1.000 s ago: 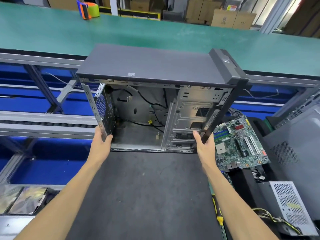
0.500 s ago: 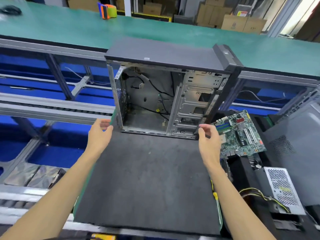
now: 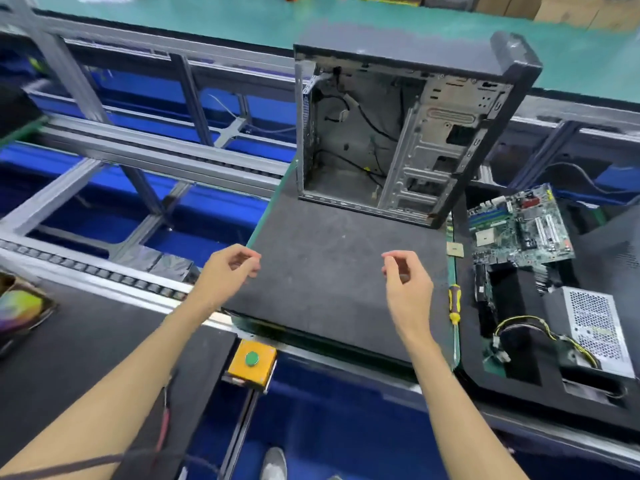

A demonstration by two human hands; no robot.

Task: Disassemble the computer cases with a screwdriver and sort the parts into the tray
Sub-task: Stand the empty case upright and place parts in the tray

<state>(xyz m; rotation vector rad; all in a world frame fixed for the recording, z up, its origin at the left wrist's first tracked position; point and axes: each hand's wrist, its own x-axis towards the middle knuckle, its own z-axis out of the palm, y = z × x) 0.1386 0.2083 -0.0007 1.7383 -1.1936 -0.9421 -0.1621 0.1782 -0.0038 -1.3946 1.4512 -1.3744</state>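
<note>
An emptied black computer case (image 3: 408, 133) stands upright at the far edge of the dark work mat (image 3: 332, 271), its open side facing me, with loose cables and bare drive bays inside. My left hand (image 3: 230, 273) hovers over the mat's left edge, fingers loosely curled and holding nothing. My right hand (image 3: 407, 284) hangs above the mat's right part, also loosely curled and empty. Both hands are well short of the case. A yellow-and-black screwdriver (image 3: 454, 306) lies along the mat's right edge. The black tray (image 3: 540, 375) on the right holds a green motherboard (image 3: 519, 230) and a power supply (image 3: 597, 327).
A yellow box with a green button (image 3: 252, 359) sits below the mat's front edge. Grey conveyor rails and blue bins (image 3: 138, 161) fill the left side. A green bench (image 3: 242, 19) runs across the back. Another grey case (image 3: 620, 251) is at the far right.
Both hands have let go of the case and drawn back toward me. The case now stands alone at the mat's far edge. My view has shifted left and down.
</note>
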